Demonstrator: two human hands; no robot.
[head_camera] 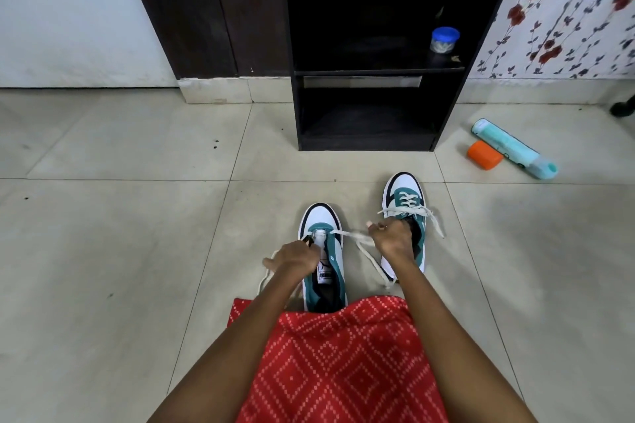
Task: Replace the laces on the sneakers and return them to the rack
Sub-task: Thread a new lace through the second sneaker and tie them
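Two white and teal sneakers stand on the tiled floor in front of me. The near sneaker (pixel 323 251) has a white lace (pixel 350 234) threaded only through its front eyelets. My left hand (pixel 295 259) grips the lace end at that shoe's left side. My right hand (pixel 390 237) pinches the other end, pulled taut to the right. The far sneaker (pixel 403 194) is laced and its loose lace ends hang over the sides; my right hand hides its heel part. The black shoe rack (pixel 371 137) stands straight ahead.
A blue-lidded jar (pixel 444 39) sits on the rack's middle shelf. A teal bottle (pixel 512 148) and an orange container (pixel 484 154) lie on the floor to the right. My red patterned garment (pixel 343 364) covers my lap. Dark wooden panels stand at the back left.
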